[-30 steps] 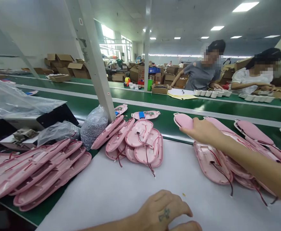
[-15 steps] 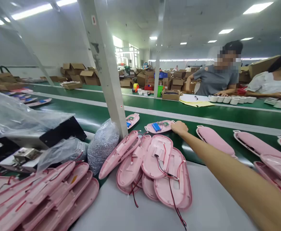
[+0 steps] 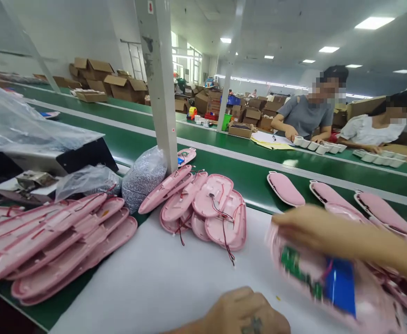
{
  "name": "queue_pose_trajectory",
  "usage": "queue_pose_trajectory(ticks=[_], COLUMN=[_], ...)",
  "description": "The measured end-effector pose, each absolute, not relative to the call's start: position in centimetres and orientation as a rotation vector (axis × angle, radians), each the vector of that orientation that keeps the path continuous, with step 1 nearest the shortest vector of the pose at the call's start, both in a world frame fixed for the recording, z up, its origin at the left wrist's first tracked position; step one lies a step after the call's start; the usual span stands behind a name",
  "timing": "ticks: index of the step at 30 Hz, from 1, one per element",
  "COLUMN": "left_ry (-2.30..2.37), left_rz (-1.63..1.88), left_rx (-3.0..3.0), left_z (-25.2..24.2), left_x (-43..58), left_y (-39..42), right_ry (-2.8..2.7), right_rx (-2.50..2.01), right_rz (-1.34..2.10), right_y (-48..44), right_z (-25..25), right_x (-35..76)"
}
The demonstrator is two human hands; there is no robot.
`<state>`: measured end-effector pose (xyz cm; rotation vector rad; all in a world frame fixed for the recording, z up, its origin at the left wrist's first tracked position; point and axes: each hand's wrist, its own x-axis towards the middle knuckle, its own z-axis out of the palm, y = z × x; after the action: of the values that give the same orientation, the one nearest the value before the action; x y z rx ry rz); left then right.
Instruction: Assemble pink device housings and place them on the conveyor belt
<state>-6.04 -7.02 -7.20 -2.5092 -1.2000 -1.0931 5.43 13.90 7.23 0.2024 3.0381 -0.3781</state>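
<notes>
Right hand: reaching in from the right edge, my right hand point(image 3: 304, 227) is bent over the upper-left end of a shell and looks to have hold of it. Pretty blurry, so no clue exactly where the fingertips sit.
Left hand: my left hand point(image 3: 248, 313) is at bottom center, back side up, partly cut off by the frame. Nothing visible in it, but can't tell how far open it is.
Shell in hand: the open pink shell point(image 3: 370, 297) is at lower right, tilted, insides showing. Can't tell if it's touching anything below.
Guts: green circuit boards point(image 3: 290, 260) toward its left end, blue block point(image 3: 340, 285) nearer the middle.
White sheet: the white sheet point(image 3: 147, 278) covers the lower middle of the frame.
Shell piles: one wired pile point(image 3: 210, 204) around the center, plus a left stack point(image 3: 67, 246) at lower left, all pink, with thin red and dark wires.
Green belt: a few padded pink pieces point(image 3: 287, 189) sit along the green belt point(image 3: 231, 171) at center right.
By the post: a clear bag of gray bits point(image 3: 144, 176) stands just left of the post point(image 3: 159, 93).
Upper right: two people, one in a gray top point(image 3: 304, 116), one in a white top point(image 3: 370, 130), at rows of white cups point(image 3: 318, 146).
</notes>
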Motion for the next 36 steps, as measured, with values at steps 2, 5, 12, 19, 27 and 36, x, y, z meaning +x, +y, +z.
queue_pose_trajectory(ticks=[2,5,12,19,27,36], left_ry=[-1.168,-1.094,-1.381,-1.779,-2.253,-2.078], left_rz=[-1.386,-1.328,-0.908,-0.820,-0.727,-0.240], left_rx=[-2.397,-2.335,-2.276,-2.314,-2.573,-2.560], left_z=[-6.3,-5.3,-7.1,-6.7,-1.0,2.3], left_x=[-5.6,-5.1,-5.7,-7.3,-8.2,-9.2], left_y=[-7.1,-7.5,-6.7,-7.1,-8.9,-8.9], right_ry=[2.904,2.822,3.250,3.070,3.285,3.019], right_rx=[0.080,-0.004,0.391,0.483,1.152,1.710], right_rz=[-0.365,-0.408,-0.410,-0.673,-0.352,-0.758], right_y=[9.3,6.2,13.3,18.4,19.4,7.2], right_z=[4.5,2.8,8.5,5.7,11.6,0.4], right_x=[7.7,8.0,-4.1,-15.2,-0.2,25.1])
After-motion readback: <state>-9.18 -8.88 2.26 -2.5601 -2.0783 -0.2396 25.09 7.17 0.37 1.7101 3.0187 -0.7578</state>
